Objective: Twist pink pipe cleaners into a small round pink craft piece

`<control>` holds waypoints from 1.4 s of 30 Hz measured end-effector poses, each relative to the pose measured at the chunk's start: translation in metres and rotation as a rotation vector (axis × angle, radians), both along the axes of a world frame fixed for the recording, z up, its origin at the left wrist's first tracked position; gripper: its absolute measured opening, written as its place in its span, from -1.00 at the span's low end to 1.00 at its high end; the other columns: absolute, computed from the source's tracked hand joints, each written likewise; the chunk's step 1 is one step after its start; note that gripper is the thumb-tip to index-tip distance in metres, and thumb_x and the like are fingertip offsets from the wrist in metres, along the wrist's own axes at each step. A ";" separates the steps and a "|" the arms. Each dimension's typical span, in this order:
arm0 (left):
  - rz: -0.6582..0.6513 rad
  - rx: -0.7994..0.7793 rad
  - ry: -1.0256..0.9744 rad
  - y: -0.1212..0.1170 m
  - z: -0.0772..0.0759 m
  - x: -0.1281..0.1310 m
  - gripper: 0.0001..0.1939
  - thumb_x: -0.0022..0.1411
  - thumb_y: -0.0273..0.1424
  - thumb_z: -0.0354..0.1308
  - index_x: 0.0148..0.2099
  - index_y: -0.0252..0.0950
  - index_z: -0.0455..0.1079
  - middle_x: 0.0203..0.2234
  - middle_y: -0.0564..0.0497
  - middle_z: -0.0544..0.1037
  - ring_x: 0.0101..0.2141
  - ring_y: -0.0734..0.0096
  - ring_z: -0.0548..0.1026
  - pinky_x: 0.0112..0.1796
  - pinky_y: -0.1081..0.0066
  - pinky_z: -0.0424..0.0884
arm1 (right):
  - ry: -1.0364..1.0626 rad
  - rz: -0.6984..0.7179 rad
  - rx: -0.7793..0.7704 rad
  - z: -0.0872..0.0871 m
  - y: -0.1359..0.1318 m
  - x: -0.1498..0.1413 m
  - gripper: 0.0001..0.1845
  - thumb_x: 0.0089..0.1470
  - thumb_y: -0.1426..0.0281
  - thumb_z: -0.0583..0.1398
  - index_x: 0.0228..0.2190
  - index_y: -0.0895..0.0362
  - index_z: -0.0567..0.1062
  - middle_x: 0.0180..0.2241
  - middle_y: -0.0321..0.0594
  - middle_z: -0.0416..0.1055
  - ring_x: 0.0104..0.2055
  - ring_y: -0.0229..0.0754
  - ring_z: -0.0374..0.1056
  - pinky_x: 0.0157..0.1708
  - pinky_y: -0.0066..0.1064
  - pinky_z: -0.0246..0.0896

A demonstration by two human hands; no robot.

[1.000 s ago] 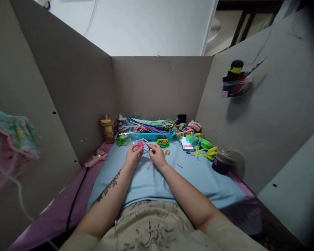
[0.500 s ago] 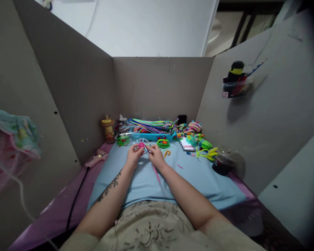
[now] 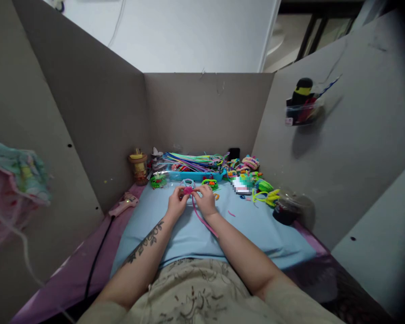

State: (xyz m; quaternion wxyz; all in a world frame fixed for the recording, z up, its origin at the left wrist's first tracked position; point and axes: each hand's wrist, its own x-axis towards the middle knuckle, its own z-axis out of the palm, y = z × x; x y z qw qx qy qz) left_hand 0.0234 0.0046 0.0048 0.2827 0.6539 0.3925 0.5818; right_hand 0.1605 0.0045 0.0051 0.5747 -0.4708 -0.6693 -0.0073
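Observation:
Both hands meet over the light blue cloth (image 3: 178, 229). Between their fingertips sits a small pink pipe-cleaner piece (image 3: 188, 191), coiled or bunched up. My left hand (image 3: 177, 200) pinches it from the left, fingers closed. My right hand (image 3: 205, 200) is closed on its right side. A long pink pipe-cleaner tail (image 3: 204, 221) hangs from the piece and curves down to the right, past my right wrist. Just behind the fingers show pale blue and lilac loops (image 3: 188, 182); whether they join the pink piece I cannot tell.
A blue tray (image 3: 195, 176) of pipe cleaners stands at the back. Green frog-like pieces (image 3: 158, 181) lie left, colourful finished pieces right. A pink glue gun (image 3: 124, 204) rests at left, its black cord running forward. A dark tub (image 3: 285, 211) stands right; grey panels enclose three sides.
My hands have shifted slightly right and turned inward around the pink piece. The pink tail has swung out to the right, its end now near my right forearm.

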 end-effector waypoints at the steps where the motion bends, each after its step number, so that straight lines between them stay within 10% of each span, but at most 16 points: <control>1: -0.004 0.005 0.006 0.000 -0.001 0.000 -0.74 0.05 -0.37 0.16 -0.17 -0.29 0.29 -0.41 0.03 0.51 -0.42 0.46 0.47 -0.37 0.48 0.35 | -0.011 -0.007 0.008 0.000 0.000 0.000 -0.92 -0.01 0.40 0.20 -0.47 0.09 0.52 -0.40 -0.21 0.37 -0.25 -0.14 0.25 -0.18 -0.30 0.14; 16: -0.014 0.033 0.108 0.002 -0.006 -0.004 -0.80 0.09 -0.40 0.12 -0.18 -0.28 0.35 -0.39 0.01 0.52 -0.38 0.42 0.48 -0.33 0.45 0.37 | 0.221 0.237 -0.243 -0.002 0.009 0.004 -0.88 -0.09 0.37 0.20 -0.58 0.13 0.49 -0.54 -0.30 0.35 -0.44 -0.24 0.24 -0.37 -0.42 0.13; 29: 0.045 0.073 0.222 0.003 -0.009 -0.004 -0.76 0.09 -0.46 0.09 -0.14 -0.24 0.35 -0.34 0.01 0.55 -0.32 0.38 0.50 -0.27 0.41 0.37 | 0.007 0.150 -0.165 -0.008 0.014 0.003 -0.80 -0.08 0.48 0.11 -0.68 0.12 0.31 -0.57 -0.30 0.23 -0.44 -0.23 0.14 -0.39 -0.41 0.03; 42: 0.110 -0.072 -0.089 0.017 -0.010 -0.007 -0.73 0.00 -0.39 0.16 -0.19 -0.32 0.33 -0.36 -0.02 0.52 -0.34 0.38 0.50 -0.29 0.41 0.39 | -0.033 0.229 -0.128 -0.007 0.011 0.003 -0.65 -0.16 0.64 0.03 -0.32 0.12 0.44 -0.34 -0.21 0.35 -0.26 -0.17 0.25 -0.17 -0.31 0.18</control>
